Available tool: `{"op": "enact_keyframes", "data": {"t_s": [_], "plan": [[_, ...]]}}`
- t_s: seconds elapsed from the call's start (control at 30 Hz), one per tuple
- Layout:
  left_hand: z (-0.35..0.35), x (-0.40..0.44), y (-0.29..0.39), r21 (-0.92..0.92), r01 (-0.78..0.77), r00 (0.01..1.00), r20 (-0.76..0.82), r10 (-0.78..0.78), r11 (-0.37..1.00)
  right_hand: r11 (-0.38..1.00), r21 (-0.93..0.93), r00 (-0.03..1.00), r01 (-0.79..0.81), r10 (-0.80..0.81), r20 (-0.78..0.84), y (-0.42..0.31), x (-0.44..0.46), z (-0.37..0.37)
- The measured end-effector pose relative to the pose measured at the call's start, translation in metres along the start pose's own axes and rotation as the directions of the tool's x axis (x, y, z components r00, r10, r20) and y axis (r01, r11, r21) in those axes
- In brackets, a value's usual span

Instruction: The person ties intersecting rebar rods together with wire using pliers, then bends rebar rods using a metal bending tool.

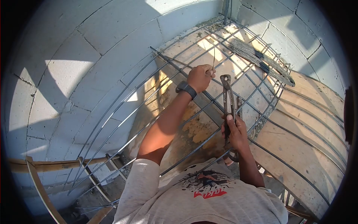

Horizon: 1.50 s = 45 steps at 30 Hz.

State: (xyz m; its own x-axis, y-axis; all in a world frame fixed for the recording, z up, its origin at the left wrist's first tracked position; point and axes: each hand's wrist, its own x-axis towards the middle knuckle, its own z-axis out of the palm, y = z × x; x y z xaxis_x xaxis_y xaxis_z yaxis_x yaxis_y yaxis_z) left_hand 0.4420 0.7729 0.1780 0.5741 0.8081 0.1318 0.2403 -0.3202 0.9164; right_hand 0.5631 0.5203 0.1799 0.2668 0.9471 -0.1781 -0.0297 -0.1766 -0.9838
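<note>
My left hand [200, 77], with a dark watch band on its wrist, is closed in a pinch over the steel bars. Between its fingertips is a thin tie wire [214, 54] that stands up from the hand. In my right hand [237, 131] are worn metal pincers [226, 91], gripped by the handles with the jaws pointing away from me. The jaws look closed or nearly so and sit just right of my left hand, apart from it. Both hands are above a rebar grid [190, 152] of crossing rods. My right palm is partly hidden.
A bundle of cut wires [257, 58] lies on the grid at the far right. Under the bars are plywood sheets [287, 149], with a step down to the left one. A block wall [123, 37] rises left and behind. Wooden rails [56, 165] stand at lower left, beside protruding rod ends.
</note>
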Motion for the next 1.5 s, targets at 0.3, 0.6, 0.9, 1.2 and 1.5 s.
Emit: {"op": "enact_keyframes", "data": {"t_s": [0.3,0.6,0.9,1.2,1.5], "plan": [[-0.014,-0.043,-0.070,-0.936,-0.175,0.831,-0.306,-0.464,0.305,0.991,0.131,0.986,0.027,-0.004,-0.169,-0.002,0.003,-0.017],[0.036,-0.058,-0.004,-0.093,-0.218,0.944,-0.274,0.186,0.971,0.996,0.093,0.993,0.012,-0.001,-0.119,0.009,-0.010,-0.006],[-0.015,-0.044,-0.059,-0.947,-0.161,0.782,-0.294,-0.550,0.278,0.928,0.117,0.913,-0.353,0.315,0.258,-0.027,0.004,-0.004],[-0.058,-0.056,-0.014,-0.147,-0.123,0.990,0.046,0.131,0.982,0.676,0.446,0.783,-0.587,0.335,0.523,-0.005,0.012,0.071],[-0.063,-0.015,0.022,0.124,-0.190,0.920,0.368,0.133,0.974,0.582,0.639,0.856,-0.504,0.240,0.457,-0.010,0.035,0.106]]}}
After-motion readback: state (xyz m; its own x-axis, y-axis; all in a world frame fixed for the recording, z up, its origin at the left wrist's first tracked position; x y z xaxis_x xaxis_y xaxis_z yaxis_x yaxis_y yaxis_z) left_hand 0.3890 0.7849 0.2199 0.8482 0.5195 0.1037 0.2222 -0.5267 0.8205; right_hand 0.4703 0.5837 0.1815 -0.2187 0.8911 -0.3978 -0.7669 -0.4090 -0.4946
